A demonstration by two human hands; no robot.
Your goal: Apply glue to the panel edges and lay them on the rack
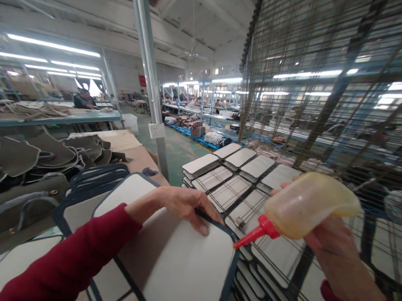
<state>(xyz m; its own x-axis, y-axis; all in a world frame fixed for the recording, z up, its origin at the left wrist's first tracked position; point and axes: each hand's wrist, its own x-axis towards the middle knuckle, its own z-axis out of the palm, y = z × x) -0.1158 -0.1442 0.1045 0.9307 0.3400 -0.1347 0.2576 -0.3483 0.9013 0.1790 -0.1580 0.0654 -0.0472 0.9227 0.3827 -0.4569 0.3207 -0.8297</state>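
Observation:
My left hand point(190, 206) grips the far edge of a white panel with a dark blue border point(179, 258), thumb on its face and fingers over the rim. The panel is tilted toward me. In my right hand point(331, 240) is a yellowish translucent squeeze bottle point(306, 206) with a red nozzle point(258, 231), lying nearly level and pointing left. The nozzle tip meets or almost meets the panel's right border. What is inside the bottle cannot be made out clearly.
Similar panels lie on a wire rack point(225, 185) to the right, whose raised wire shelves point(304, 75) stand behind my right hand. Left are stacked dark-edged panels point(96, 190) and grey-brown bag pieces point(48, 152). A metal post point(151, 81) rises ahead; a person point(84, 100) sits far left.

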